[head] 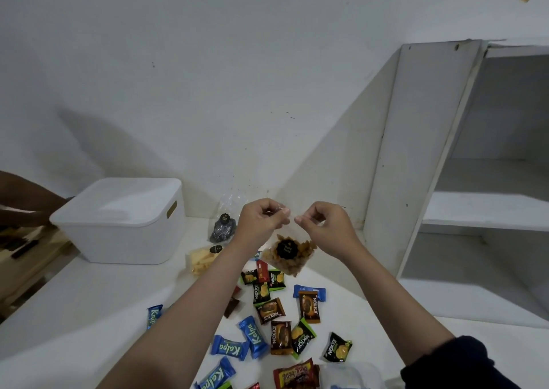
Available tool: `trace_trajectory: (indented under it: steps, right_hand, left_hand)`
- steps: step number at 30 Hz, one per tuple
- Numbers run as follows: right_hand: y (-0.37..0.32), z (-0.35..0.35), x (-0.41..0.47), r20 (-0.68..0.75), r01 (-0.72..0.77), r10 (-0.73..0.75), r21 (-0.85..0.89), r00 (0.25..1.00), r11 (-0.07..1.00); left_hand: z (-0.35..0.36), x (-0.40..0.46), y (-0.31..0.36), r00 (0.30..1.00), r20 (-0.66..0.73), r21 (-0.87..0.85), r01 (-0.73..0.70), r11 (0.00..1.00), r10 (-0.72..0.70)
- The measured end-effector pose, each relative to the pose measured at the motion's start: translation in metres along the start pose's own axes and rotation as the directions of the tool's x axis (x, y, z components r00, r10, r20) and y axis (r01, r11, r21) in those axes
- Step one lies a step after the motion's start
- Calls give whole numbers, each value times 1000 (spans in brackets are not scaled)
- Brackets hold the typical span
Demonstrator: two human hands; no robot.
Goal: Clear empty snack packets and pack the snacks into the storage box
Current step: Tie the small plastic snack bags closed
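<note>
Both hands' fingers (285, 211) pinching clear snack bag (288, 255) top (label outward) — bag hanging below

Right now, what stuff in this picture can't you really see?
- Head view: inside of the white storage box, hidden by its lid.
- The clear bag's top edge, hidden in the grip of the left hand and right hand; the bag of brown snacks hangs below.
- Packets under the left forearm, partly covered.
- The red packet and a clear tub, cut off by the bottom edge.
- The dark bag's label, too small to read.
</note>
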State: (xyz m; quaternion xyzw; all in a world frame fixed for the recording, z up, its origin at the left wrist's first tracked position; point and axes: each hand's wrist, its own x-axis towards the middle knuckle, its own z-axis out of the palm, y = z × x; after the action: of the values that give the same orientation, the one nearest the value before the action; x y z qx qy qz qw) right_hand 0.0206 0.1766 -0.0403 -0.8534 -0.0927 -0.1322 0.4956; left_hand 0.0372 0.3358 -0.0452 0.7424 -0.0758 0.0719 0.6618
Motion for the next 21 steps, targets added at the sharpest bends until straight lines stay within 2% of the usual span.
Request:
trace_trajectory:
  steps: [4, 12, 21]
  right_hand:
    - [-9, 9, 1, 2, -1, 0, 44, 1000, 999]
    - [-13, 28, -6, -38, -137, 151, 246, 988, 959]
    - [-12, 41, -13, -88, -169, 210, 341, 974, 925]
  left_hand:
    - [3, 2, 2, 985, -120, -146, 102, 984, -120]
    - [10, 6, 2, 918, -328, -183, 172, 968, -225]
    - [-3, 2, -3, 887, -383, -166, 208, 964, -258]
